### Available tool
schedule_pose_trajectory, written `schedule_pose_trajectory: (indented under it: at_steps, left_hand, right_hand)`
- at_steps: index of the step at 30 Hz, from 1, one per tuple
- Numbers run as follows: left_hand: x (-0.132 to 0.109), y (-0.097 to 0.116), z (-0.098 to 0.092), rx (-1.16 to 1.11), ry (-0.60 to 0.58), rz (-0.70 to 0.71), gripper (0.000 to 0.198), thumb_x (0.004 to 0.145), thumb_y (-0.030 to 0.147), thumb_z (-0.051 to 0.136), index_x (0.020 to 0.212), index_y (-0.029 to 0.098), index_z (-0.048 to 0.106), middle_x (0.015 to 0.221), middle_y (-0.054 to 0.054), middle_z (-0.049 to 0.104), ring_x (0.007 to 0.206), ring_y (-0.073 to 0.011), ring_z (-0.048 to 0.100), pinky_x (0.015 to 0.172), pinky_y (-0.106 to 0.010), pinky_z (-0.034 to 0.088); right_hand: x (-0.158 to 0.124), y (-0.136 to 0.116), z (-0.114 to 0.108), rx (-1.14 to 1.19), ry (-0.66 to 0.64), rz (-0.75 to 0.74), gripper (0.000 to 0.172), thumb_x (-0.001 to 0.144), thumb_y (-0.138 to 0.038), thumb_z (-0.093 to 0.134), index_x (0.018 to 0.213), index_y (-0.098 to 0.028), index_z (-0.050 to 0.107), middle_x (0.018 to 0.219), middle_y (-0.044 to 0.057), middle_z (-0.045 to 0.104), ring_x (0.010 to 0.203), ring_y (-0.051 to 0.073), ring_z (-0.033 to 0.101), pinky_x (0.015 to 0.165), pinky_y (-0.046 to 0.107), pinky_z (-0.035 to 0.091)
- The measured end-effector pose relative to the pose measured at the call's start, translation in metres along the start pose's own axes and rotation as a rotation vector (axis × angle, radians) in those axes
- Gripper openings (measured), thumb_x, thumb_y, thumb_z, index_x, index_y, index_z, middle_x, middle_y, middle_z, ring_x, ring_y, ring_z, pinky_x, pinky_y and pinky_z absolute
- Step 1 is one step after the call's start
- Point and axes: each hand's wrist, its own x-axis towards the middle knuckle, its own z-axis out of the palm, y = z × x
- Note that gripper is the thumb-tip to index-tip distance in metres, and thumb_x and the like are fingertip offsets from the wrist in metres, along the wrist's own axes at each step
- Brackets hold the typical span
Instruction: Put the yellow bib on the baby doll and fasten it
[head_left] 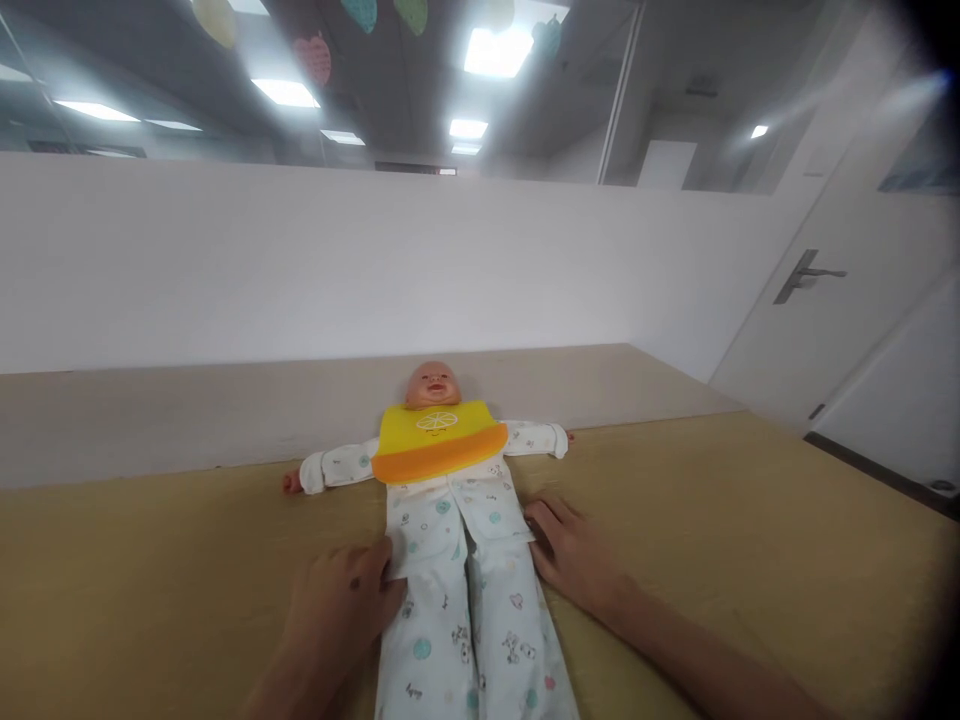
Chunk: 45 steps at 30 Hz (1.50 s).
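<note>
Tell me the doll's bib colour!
The bib is yellow with an orange lower band; it shows best in the head view.

So the room's pretty plain. There's a wide tan wood-look counter [750, 520] up front, with a paler greyish-beige strip [187, 420] along its back edge, right up against a smooth white wall [322, 260]. Above that it's all big clear glass panels [555, 120], split by a thin pale upright strip [621, 95]. Bright white rectangular ceiling lights [499, 52] show up in the glass, kinda glary, against a grey ceiling. Cute bit: pastel rounded decorations near the top, including a yellow one [215, 20], a pink one [313, 58] and a green one [412, 14]. Over on the right there's a white door [862, 340] with a silver metal lever handle [796, 277] and a dark strip [877, 475] near the bottom.
</note>
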Motion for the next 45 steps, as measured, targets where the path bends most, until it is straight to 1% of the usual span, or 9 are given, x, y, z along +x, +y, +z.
schedule_pose_trajectory:
  at_steps: [2, 4, 7, 14, 22, 35, 39, 43, 45]
  left_hand:
    - [-0.004, 0.004, 0.003, 0.048, 0.142, 0.103, 0.019, 0.081, 0.021, 0.048, 0.083, 0.02, 0.067, 0.066, -0.004, 0.069, 0.061, -0.0246, 0.066, 0.053, -0.031, 0.042]
    - [-0.007, 0.007, 0.01, 0.072, 0.359, 0.244, 0.018, 0.084, 0.019, 0.049, 0.089, 0.017, 0.066, 0.061, -0.003, 0.066, 0.055, -0.0219, 0.063, 0.052, -0.032, 0.044]
    - [-0.01, 0.012, 0.019, 0.093, 0.623, 0.416, 0.016, 0.085, 0.013, 0.052, 0.097, 0.012, 0.062, 0.064, -0.003, 0.065, 0.057, -0.0198, 0.062, 0.056, -0.034, 0.048]
    - [-0.006, 0.022, 0.021, 0.085, 0.791, 0.458, 0.027, 0.079, 0.008, 0.066, 0.104, 0.017, 0.059, 0.105, -0.012, 0.064, 0.097, -0.0325, 0.06, 0.078, -0.045, 0.05]
    - [-0.006, 0.015, 0.028, -0.037, 0.765, 0.486, 0.033, 0.078, 0.006, 0.066, 0.106, 0.02, 0.058, 0.118, -0.013, 0.058, 0.114, -0.0327, 0.055, 0.089, -0.047, 0.05]
    - [-0.003, 0.019, 0.028, -0.113, 0.786, 0.466, 0.03, 0.078, 0.006, 0.067, 0.103, 0.02, 0.058, 0.117, -0.011, 0.058, 0.113, -0.0305, 0.054, 0.088, -0.046, 0.051]
    - [-0.009, 0.023, 0.018, -0.156, 0.777, 0.532, 0.029, 0.078, 0.012, 0.069, 0.104, 0.018, 0.06, 0.117, -0.011, 0.059, 0.113, -0.0303, 0.054, 0.089, -0.046, 0.051]
    - [-0.026, 0.04, -0.002, -0.252, 0.759, 0.721, 0.023, 0.083, 0.031, 0.064, 0.101, 0.017, 0.062, 0.087, -0.007, 0.066, 0.087, -0.0244, 0.061, 0.076, -0.041, 0.053]
    - [-0.036, 0.051, -0.008, -0.222, 0.681, 0.859, 0.016, 0.082, 0.025, 0.064, 0.097, 0.02, 0.063, 0.068, 0.0, 0.062, 0.069, -0.0169, 0.059, 0.067, -0.033, 0.053]
  right_hand:
    - [0.001, -0.002, -0.004, 0.033, 0.075, -0.084, 0.033, 0.076, -0.004, 0.046, 0.107, -0.016, 0.051, 0.111, 0.013, 0.057, 0.098, 0.024, 0.057, 0.081, 0.038, 0.052]
    - [0.001, -0.005, -0.007, 0.045, 0.12, -0.158, 0.041, 0.08, -0.003, 0.043, 0.117, -0.018, 0.047, 0.122, 0.014, 0.052, 0.11, 0.024, 0.053, 0.09, 0.04, 0.05]
    - [0.002, -0.008, -0.01, 0.053, 0.151, -0.226, 0.041, 0.085, -0.004, 0.041, 0.123, -0.02, 0.046, 0.129, 0.014, 0.047, 0.121, 0.024, 0.047, 0.096, 0.042, 0.048]
    - [0.004, -0.017, -0.008, 0.115, 0.184, -0.208, 0.031, 0.091, -0.01, 0.043, 0.12, -0.021, 0.048, 0.128, 0.014, 0.048, 0.121, 0.023, 0.048, 0.097, 0.042, 0.048]
    - [0.009, -0.023, -0.004, 0.232, 0.153, -0.13, 0.028, 0.09, -0.016, 0.05, 0.117, -0.021, 0.047, 0.131, 0.013, 0.045, 0.122, 0.024, 0.045, 0.099, 0.042, 0.045]
    - [0.015, -0.023, -0.004, 0.373, 0.036, 0.074, 0.054, 0.076, -0.025, 0.07, 0.123, -0.023, 0.042, 0.142, 0.014, 0.034, 0.136, 0.027, 0.032, 0.107, 0.045, 0.038]
    - [0.016, -0.02, -0.005, 0.393, 0.008, 0.089, 0.064, 0.073, -0.027, 0.073, 0.127, -0.023, 0.04, 0.144, 0.014, 0.031, 0.137, 0.027, 0.029, 0.109, 0.045, 0.035]
    - [0.016, -0.018, -0.004, 0.396, 0.01, 0.085, 0.068, 0.07, -0.025, 0.073, 0.129, -0.021, 0.039, 0.145, 0.014, 0.029, 0.138, 0.026, 0.026, 0.111, 0.043, 0.032]
    - [0.016, -0.017, -0.003, 0.396, 0.006, 0.092, 0.069, 0.07, -0.025, 0.074, 0.129, -0.02, 0.039, 0.145, 0.014, 0.028, 0.138, 0.026, 0.025, 0.111, 0.043, 0.031]
